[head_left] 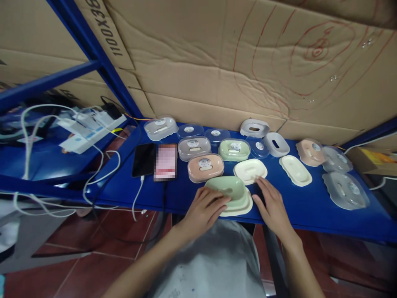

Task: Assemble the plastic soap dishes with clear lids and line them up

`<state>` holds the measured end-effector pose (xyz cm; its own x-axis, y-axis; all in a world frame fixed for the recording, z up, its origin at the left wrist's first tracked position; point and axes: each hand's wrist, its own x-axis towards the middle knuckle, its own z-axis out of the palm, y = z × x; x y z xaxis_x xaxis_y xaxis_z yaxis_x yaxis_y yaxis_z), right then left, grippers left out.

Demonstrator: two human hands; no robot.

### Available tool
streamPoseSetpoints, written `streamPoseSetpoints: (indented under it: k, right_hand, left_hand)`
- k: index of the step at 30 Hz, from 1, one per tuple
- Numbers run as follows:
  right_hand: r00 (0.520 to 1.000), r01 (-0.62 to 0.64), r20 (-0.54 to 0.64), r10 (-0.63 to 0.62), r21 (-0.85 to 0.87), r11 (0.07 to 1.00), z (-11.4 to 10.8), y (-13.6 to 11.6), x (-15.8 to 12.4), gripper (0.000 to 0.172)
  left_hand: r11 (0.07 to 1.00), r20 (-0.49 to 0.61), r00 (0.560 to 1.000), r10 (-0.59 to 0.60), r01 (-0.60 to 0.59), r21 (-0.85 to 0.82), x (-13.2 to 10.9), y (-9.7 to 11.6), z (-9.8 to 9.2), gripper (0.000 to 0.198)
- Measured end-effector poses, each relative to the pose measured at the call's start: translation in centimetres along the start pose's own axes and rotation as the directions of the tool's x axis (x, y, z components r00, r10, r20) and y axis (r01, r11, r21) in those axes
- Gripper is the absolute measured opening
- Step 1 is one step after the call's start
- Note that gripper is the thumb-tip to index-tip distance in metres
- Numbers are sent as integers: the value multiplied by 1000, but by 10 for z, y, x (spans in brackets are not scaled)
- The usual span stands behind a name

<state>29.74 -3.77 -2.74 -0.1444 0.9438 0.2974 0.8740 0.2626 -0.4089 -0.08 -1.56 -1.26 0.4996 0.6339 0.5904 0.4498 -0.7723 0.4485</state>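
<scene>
- Left hand (204, 207): the forearm comes up from the lower left. The palm faces down and the fingers are loosely spread over the near left end of the green soap dish (228, 188), resting on it and not closed round it.
- Right hand (273, 205): palm down, fingers straight and apart, holding nothing. It lies on the blue shelf (310, 198) just beside the dish's right end.
- The green soap dish sits at the near edge of the shelf, about mid-length, on a cream base (240, 208) (only its rim shows).
- A cream tray (249, 170) lies just behind it, near the right fingertips.
- A pink lidded soap box (205, 167) stands behind the left hand.
- Two phones (155, 160) lie toward the shelf's left end.
</scene>
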Motion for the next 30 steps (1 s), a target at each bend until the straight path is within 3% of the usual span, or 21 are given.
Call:
streamPoseSetpoints:
  k: [3,7,9,14,17,19,24,30]
  right_hand:
    - [998,-9,-58,11,38,999,-3,-1,-6,58]
    - [982,181,38,-187,115,977,-3,-19,-11,67]
    - [967,241,64,-248,105,965,0,-27,-9,70]
    - [979,204,-26,-203,182,962,6,-28,-4,44]
    - [981,186,-104,-163,266,946,6,-23,-6,26]
    - [982,186,-84,-169,300,936,5,-22,-8,24]
    - [957,270,54,-286,204,941,4,-27,-8,47]
    - [935,331,81,-345,146,932,4,-37,-8,45]
  left_hand:
    - [998,41,998,44,-46,44,4,2,3,25]
    - [994,58,997,53,-58,97,1,2,4,27]
    - [991,52,998,27,-33,127,-6,0,3,37]
    - [985,95,994,-52,36,167,-20,-5,4,67]
    - [986,129,990,-60,38,164,-20,-5,5,63]
    - [987,134,989,-63,42,153,-18,-5,5,57]
    - [993,99,994,-40,28,119,-17,-8,5,40]
    - [996,67,998,8,-13,87,-21,-14,4,30]
